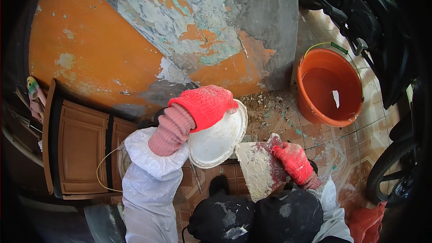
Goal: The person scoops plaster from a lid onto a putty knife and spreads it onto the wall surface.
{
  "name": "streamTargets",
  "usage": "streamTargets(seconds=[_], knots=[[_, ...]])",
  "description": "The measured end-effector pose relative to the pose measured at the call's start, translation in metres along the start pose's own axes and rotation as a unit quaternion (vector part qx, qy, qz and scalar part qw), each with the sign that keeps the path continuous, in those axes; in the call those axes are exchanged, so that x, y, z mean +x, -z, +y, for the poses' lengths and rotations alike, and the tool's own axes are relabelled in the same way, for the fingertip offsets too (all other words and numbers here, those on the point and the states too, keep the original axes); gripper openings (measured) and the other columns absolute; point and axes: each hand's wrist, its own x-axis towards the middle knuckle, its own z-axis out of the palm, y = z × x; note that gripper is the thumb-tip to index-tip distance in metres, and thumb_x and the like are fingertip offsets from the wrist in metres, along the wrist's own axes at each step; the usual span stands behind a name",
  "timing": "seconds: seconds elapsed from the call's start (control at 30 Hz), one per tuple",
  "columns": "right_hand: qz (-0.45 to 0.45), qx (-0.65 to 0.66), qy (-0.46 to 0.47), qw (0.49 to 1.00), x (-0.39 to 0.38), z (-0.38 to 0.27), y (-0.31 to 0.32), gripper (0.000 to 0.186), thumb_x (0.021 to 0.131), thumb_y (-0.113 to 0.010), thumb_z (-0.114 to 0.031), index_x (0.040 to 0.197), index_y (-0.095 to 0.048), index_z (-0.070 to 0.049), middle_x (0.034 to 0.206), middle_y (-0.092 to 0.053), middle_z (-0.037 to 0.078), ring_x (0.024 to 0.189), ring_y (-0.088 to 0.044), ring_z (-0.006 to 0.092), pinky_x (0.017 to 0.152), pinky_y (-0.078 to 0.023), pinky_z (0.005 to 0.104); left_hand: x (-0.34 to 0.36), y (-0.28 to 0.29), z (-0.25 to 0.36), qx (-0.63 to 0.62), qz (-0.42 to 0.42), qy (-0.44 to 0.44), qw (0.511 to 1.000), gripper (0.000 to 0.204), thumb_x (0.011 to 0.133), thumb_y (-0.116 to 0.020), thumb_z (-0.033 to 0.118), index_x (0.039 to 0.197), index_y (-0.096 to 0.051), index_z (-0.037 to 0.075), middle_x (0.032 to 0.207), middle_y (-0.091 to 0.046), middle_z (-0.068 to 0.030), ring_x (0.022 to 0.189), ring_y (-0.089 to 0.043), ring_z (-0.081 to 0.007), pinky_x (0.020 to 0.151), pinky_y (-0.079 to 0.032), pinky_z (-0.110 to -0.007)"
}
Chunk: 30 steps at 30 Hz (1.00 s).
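My left hand, in a red knitted glove, is closed on the upper rim of a round white bucket lid smeared with a pale paste. The lid tilts in front of my knees. In my right hand, also red-gloved, is a dark red flat spreader, its left part coated thickly with cream putty. The spreader's left edge sits just right of the lid; whether they touch I cannot tell. Ahead stands a wall with peeling orange, green and grey patches.
An orange bucket with liquid and a white scrap in it stands at the right. Beyond it is a black motorbike. A brown wooden cabinet is at my left. Rubble lies along the wall's foot on the tiled floor.
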Motion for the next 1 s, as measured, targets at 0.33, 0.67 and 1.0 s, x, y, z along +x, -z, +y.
streamTargets(seconds=[0.33,0.67,1.0], knots=[[0.089,0.144,-0.003,0.986,0.003,0.000,0.013,0.038,0.088,-0.054,-0.033,0.086,-0.061,0.005,0.067,-0.059,0.016,0.063,-0.057,0.0250,0.061,-0.043,0.0367,-0.014,-0.023,-0.022,-0.150,-0.159,0.050,0.975,0.033,0.089,-0.044,0.035,0.098,-0.064,0.010,0.105,-0.063,-0.0134,0.102,-0.056,-0.0344,0.090,-0.042,-0.040],[0.006,0.154,-0.019,0.988,0.000,0.000,0.004,0.039,0.087,-0.055,-0.033,0.085,-0.062,0.005,0.068,-0.059,0.014,0.064,-0.057,0.0235,0.061,-0.042,0.0365,-0.065,-0.071,-0.022,-0.463,0.309,0.289,0.779,0.040,0.097,-0.045,0.032,0.115,-0.058,-0.001,0.112,-0.062,-0.0124,0.106,-0.055,-0.0210,0.094,-0.039,-0.033],[0.167,0.004,0.052,0.985,0.024,0.018,0.003,0.042,0.088,-0.054,-0.039,0.088,-0.062,0.002,0.078,-0.062,0.024,0.077,-0.061,0.0377,0.067,-0.045,0.0436,-0.053,-0.110,0.035,-0.455,0.375,0.240,0.771,0.034,0.097,-0.044,0.026,0.112,-0.061,0.001,0.109,-0.064,-0.0130,0.103,-0.058,-0.0209,0.093,-0.041,-0.033]])
